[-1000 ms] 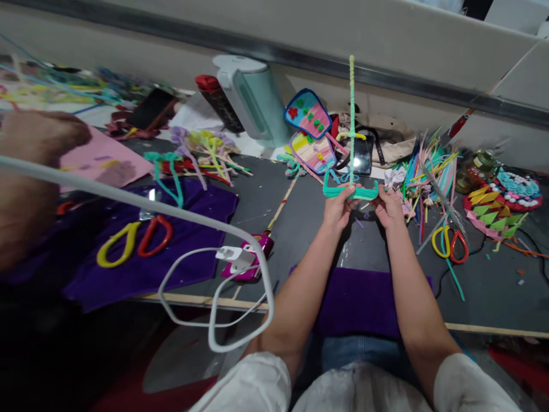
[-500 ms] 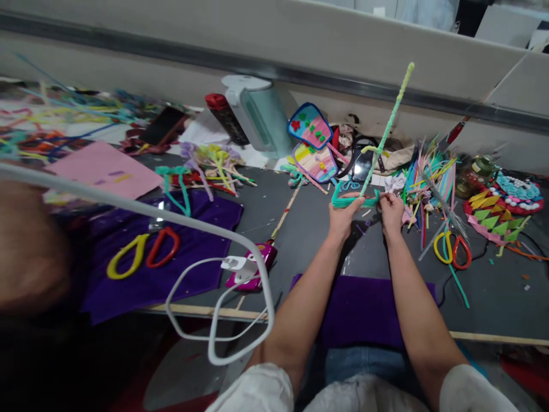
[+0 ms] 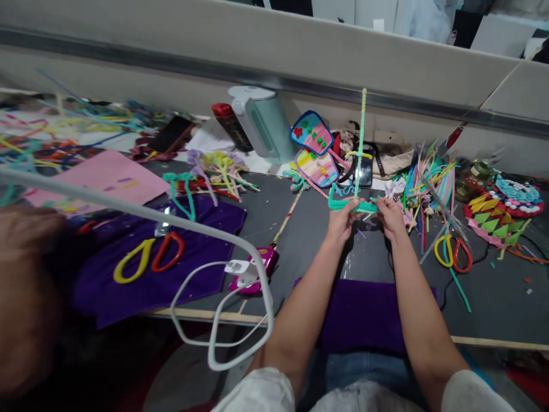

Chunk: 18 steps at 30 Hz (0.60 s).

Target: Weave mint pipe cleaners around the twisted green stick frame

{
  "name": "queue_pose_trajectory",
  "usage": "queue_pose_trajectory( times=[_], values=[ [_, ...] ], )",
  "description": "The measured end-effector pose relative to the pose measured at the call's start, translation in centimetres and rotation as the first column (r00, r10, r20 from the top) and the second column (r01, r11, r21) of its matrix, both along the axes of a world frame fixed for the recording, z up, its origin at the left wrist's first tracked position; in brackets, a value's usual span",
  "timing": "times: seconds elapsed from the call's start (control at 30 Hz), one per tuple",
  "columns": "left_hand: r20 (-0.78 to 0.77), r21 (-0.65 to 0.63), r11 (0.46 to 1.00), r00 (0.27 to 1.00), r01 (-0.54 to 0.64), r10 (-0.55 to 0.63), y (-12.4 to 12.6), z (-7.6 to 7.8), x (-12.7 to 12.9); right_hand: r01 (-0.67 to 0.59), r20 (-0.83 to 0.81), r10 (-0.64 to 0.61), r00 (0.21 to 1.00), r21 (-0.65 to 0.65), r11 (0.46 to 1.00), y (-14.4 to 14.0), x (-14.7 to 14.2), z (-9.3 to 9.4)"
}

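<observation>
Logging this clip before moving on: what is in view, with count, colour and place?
pipe-cleaner piece: one, teal base with upright green stem, held over the table
table: one, dark grey, centre
scissors: two, yellow and red handles, one left on cloth, one right
cloths: two, purple, left and near edge
pipe cleaners: many, mixed colours, right
paper: one, pink, left
cable: white, front left
hands: left and right, both holding the teal base
</observation>
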<state>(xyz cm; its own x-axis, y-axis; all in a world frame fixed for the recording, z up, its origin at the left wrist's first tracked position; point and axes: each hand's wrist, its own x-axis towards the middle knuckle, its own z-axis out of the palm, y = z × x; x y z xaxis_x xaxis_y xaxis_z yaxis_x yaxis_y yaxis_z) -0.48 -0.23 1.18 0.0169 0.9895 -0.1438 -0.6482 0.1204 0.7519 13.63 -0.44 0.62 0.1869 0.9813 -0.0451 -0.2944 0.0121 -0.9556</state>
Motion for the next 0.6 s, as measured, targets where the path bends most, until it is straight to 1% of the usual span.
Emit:
queue_pose_trajectory(
  times=[0.1, 0.17, 0.23, 0.3, 0.4, 0.5, 0.6],
  values=[
    [0.071, -0.106, 0.993, 0.997, 0.043, -0.035, 0.3, -0.3, -0.3, -0.064, -0.140, 0.058, 0.988, -0.041, 0.997, -0.3, -0.3, 0.2],
    [0.071, -0.124, 0.991, 0.996, 0.055, -0.046, 0.4, -0.4, -0.4, -0.068, -0.181, 0.061, 0.982, -0.035, 0.997, -0.3, -0.5, 0.3],
    [0.051, -0.109, 0.993, 0.998, 0.052, -0.047, 0.5, -0.4, -0.4, -0.048, -0.184, 0.044, 0.982, -0.020, 0.999, -0.3, -0.5, 0.4],
    [0.031, -0.091, 0.995, 0.999, 0.048, -0.045, 0.5, -0.5, -0.5, -0.022, -0.154, 0.019, 0.988, -0.015, 1.000, -0.3, -0.4, 0.5],
    [0.017, -0.098, 0.994, 0.999, 0.040, -0.039, 0.6, -0.6, -0.5, 0.005, -0.099, -0.005, 0.995, 0.003, 1.000, -0.6, -0.3, 1.0],
    [0.016, -0.112, 0.993, 0.999, 0.036, -0.035, 0.7, -0.6, -0.5, 0.000, -0.041, 0.004, 0.999, 0.092, 0.996, -1.0, -0.1, 1.7],
    [0.010, -0.114, 0.993, 0.999, 0.035, -0.034, 0.8, -0.6, -0.5, -0.060, 0.072, 0.046, 0.996, 0.207, 0.976, -1.3, 0.2, 2.2]
  ],
)
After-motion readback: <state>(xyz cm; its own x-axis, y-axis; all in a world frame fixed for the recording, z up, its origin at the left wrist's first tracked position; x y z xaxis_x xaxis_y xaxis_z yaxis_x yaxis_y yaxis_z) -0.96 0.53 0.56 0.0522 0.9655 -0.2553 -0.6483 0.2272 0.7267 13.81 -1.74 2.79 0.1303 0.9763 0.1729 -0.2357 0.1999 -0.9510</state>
